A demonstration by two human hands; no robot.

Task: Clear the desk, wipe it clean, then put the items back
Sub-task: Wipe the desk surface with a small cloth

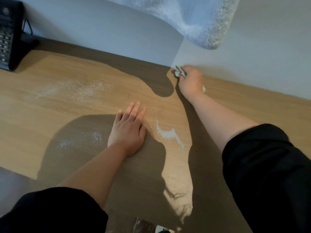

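**A:** The right hand [190, 80] is out at the far edge of the tabletop [252, 105]. Its fingers are curled tight round a crumpled pale cloth [179, 73], pressing it in just where the wood meets the wall [252, 56].

**B:** And the left hand [129, 130] lies flat mid-tabletop, palm down, fingers straight and close together, holding nothing. It looks like a brace for that long reach.

**A:** Good brace. But look at the mess: a thick white curl of grains [165, 134] just beside the left hand, a thinner scatter [87, 89] further left, and another patch [80, 140] in the shadow nearer the front.

**B:** So the wiping is far from finished, I'd say. My advice: draw the cloth from the wall toward the front in one line, gathering the grains, not flicking them.

**A:** Agreed, with overlapping passes. The cloth is bunched small, and opened out it would likely cover more.

**B:** Risk?

**A:** Pushing grains off the front edge. Better to herd them into one heap and lift them out in the cloth.

**B:** A black desk phone [8, 31] stands at the far left corner. I'd judge it needs lifting off before that corner gets wiped.
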